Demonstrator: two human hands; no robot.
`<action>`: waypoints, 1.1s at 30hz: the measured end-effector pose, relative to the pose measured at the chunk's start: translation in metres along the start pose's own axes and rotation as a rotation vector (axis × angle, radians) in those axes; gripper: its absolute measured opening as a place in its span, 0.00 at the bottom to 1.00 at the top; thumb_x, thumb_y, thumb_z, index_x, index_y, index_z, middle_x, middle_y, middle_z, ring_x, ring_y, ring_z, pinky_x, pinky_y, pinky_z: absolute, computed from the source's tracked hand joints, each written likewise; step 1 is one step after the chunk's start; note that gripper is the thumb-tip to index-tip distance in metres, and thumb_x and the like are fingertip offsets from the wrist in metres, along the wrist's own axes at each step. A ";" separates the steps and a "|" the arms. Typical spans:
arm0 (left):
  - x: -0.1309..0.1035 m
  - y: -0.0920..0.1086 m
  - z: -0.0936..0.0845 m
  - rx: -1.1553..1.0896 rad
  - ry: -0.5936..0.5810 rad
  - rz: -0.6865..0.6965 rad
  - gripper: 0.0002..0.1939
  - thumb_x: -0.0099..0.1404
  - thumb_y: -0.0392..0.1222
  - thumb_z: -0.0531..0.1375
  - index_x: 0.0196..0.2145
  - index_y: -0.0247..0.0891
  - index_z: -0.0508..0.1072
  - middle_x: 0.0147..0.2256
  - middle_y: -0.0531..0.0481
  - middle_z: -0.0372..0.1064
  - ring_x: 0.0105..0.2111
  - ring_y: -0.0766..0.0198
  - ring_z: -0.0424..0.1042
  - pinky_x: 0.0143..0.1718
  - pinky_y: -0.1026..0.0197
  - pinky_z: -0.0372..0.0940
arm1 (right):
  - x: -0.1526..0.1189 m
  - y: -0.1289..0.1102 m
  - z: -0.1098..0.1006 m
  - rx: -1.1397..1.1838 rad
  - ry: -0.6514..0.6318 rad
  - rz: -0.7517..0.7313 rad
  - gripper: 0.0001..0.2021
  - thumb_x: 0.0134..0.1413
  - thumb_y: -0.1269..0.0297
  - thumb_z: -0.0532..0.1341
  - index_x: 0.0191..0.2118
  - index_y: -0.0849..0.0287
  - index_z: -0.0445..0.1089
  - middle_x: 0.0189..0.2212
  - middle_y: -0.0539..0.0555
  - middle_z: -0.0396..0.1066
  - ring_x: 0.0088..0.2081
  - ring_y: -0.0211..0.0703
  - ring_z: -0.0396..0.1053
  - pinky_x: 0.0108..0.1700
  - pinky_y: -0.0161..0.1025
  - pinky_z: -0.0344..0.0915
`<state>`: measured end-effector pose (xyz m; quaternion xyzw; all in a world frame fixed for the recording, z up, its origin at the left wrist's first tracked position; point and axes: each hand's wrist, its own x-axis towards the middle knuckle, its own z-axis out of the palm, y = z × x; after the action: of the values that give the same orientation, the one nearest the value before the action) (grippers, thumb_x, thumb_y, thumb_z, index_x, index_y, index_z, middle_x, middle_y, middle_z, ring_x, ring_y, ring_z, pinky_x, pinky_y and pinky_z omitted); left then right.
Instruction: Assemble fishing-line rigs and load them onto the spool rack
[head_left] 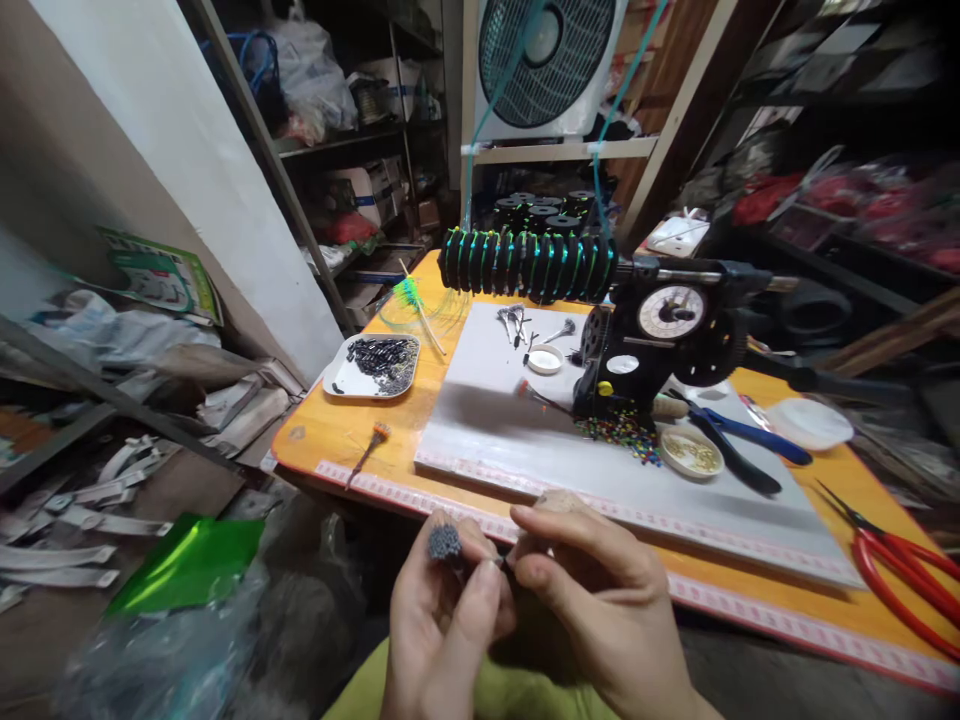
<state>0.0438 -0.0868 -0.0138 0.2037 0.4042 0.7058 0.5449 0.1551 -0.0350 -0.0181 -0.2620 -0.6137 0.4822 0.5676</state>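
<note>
My left hand (455, 610) is closed around a small bundle with a dense grey, grainy top (445, 541); its lower part is hidden in the fingers. Close beside it, my right hand (600, 590) is closed in a pinch, its thumb and fingertips near the left thumb tip. Something small and dark shows between the two hands, too small to name. Both hands are in front of the table's near edge. A similar bundle with an orange top (380, 433) and a dark twisted stem lies on the table to the left.
A black hand-cranked winding machine (637, 340) stands on a grey board (480, 420). Around it lie loose coloured beads (619, 437), a small dish (691, 452), blue-handled pliers (757, 432) and red-handled scissors (900, 575). A white tray (335, 384) holds dark pieces.
</note>
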 end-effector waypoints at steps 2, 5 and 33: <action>0.000 0.000 0.000 0.013 -0.003 -0.020 0.13 0.57 0.45 0.70 0.26 0.37 0.72 0.26 0.55 0.62 0.25 0.71 0.62 0.24 0.71 0.59 | -0.001 0.000 0.001 0.046 -0.022 0.051 0.14 0.56 0.68 0.69 0.46 0.44 0.78 0.27 0.49 0.75 0.29 0.36 0.71 0.32 0.31 0.69; -0.001 -0.001 0.000 0.052 -0.016 0.002 0.13 0.57 0.46 0.70 0.26 0.37 0.71 0.25 0.55 0.61 0.25 0.71 0.61 0.25 0.71 0.59 | -0.003 0.000 0.001 0.152 -0.031 0.167 0.14 0.56 0.68 0.69 0.47 0.44 0.76 0.28 0.47 0.74 0.28 0.36 0.70 0.31 0.31 0.68; 0.001 0.002 0.001 0.327 0.052 0.206 0.16 0.55 0.52 0.70 0.23 0.39 0.73 0.23 0.56 0.60 0.23 0.71 0.59 0.23 0.70 0.56 | -0.008 0.003 -0.009 0.271 -0.133 0.266 0.09 0.57 0.67 0.68 0.35 0.52 0.65 0.30 0.46 0.69 0.32 0.34 0.67 0.35 0.30 0.64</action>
<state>0.0428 -0.0858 -0.0120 0.3116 0.5043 0.6879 0.4188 0.1645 -0.0379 -0.0254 -0.2295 -0.5394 0.6474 0.4871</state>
